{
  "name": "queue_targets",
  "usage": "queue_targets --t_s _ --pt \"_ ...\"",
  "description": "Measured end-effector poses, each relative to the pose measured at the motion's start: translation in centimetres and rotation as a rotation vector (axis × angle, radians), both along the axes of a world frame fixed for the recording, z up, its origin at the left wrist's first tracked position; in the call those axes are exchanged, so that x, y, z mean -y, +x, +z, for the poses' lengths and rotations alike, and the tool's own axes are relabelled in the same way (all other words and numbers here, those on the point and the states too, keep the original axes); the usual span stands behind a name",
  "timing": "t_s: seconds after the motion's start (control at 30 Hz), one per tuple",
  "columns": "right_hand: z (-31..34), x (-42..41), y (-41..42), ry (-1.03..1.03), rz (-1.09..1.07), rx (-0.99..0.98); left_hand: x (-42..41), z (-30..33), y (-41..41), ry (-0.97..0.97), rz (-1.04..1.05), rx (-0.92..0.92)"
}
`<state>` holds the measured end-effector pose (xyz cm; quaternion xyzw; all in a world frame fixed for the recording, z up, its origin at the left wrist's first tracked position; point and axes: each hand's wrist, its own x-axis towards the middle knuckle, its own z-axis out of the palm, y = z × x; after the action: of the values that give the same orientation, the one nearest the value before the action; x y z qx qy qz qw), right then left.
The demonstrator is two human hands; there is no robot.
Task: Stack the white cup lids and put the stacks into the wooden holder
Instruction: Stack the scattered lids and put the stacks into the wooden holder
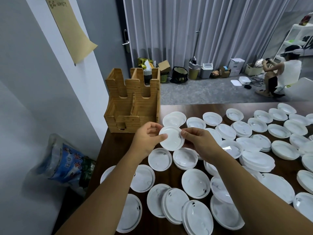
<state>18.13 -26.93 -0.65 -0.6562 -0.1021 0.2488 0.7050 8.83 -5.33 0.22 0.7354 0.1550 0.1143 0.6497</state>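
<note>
Both hands hold one white lid (171, 138) above the table (189, 107), just in front of the wooden holder (133, 100). The left hand (149, 137) pinches its left rim — thumb on top, fingers curled behind. The right hand (197, 139) pinches the right rim between thumb and fingertips. More lids (194, 183) lie scattered across the table, some overlapping — the holder's slots look empty.

The scene is seen through a single wide-angle head-worn view, aimed forward and down from close above the dark surface (171, 107), so that both forearms are seen rising from the bottom edge, with the room's floor (203, 92) and curtain (186, 31) taken in beyond.
</note>
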Motion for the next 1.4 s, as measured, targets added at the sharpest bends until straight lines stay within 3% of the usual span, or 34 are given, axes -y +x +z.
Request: queue_targets --t_s 0.07,0.13,0.23,0.33,0.57,0.7,0.87,1.4 --pt "0.1 0.2 0.1 -0.002 -0.074 -0.019 -0.4 -0.1 -0.1 -0.087 0.004 -0.067" --pt "0.0 0.6 0.4 -0.022 -0.124 -0.015 -1.4 -0.5 -0.3 0.136 0.019 -0.218" --pt "-0.3 1.0 0.7 -0.065 -0.167 0.012 -2.4 -2.3 -0.6 0.523 -0.144 -0.544" --pt "-0.4 1.1 0.8 -0.076 -0.201 0.006 -2.2 -3.0 -0.8 0.573 -0.207 -0.655" --pt "-0.1 0.9 1.1 -0.155 -0.213 0.109 -4.4 -0.8 -1.0 0.299 -0.051 -0.409" --pt "0.2 0.4 1.0 -0.102 -0.16 0.067 -4.8 0.6 -1.1 0.161 -0.022 -0.214" --pt "0.7 -0.6 0.3 -0.005 -0.009 -0.022 -2.2 1.3 0.3 0.177 -0.043 -0.046" --pt "0.1 -0.5 0.6 -0.01 0.112 -0.01 -0.4 0.9 1.6 0.301 -0.006 -0.078"
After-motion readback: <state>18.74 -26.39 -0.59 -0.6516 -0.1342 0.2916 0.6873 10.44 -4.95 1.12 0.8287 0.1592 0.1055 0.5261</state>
